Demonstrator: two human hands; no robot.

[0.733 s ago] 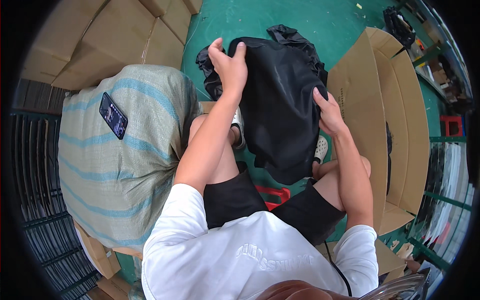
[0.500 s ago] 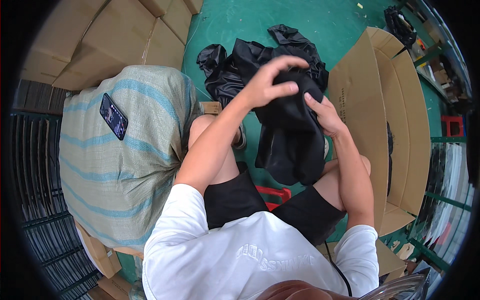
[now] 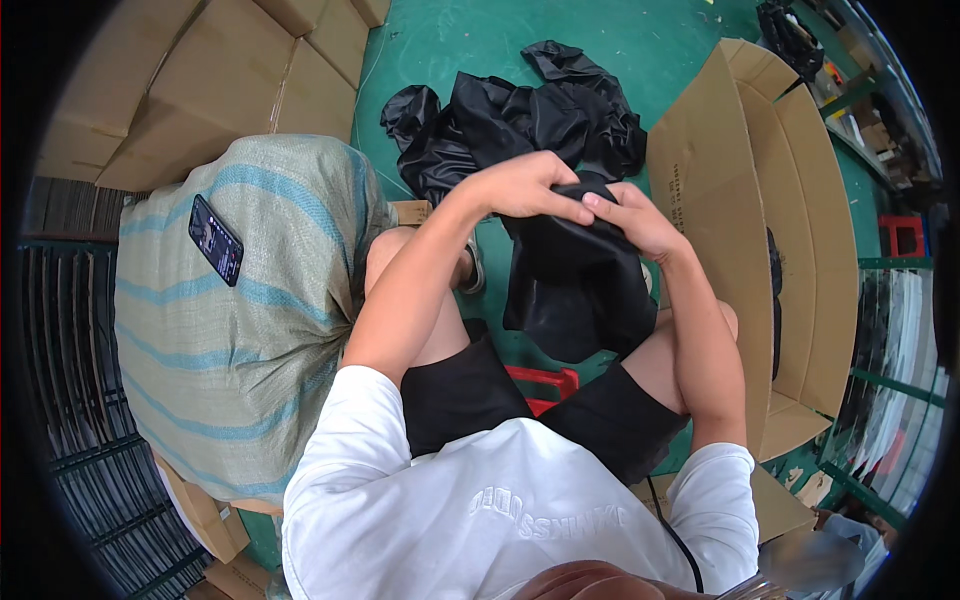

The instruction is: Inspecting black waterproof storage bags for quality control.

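Observation:
A piece of smooth black fabric hangs from both my hands, its lower part draping down between my knees. My left hand pinches its upper edge, thumb pointing to the right. Close beside it, my right hand grips the same edge with the thumb on top. The fabric's exact kind I cannot make out. Beyond my hands, a crumpled heap of shiny black material lies on the green floor.
To my left stands a bulging woven sack with a phone on it; cardboard boxes are stacked behind. An open tall carton stands at right, with something black inside. A red stool shows between my legs.
My left hand, open and above the fabric before, has come down and closed on its upper edge near my right hand. The view has shifted slightly.

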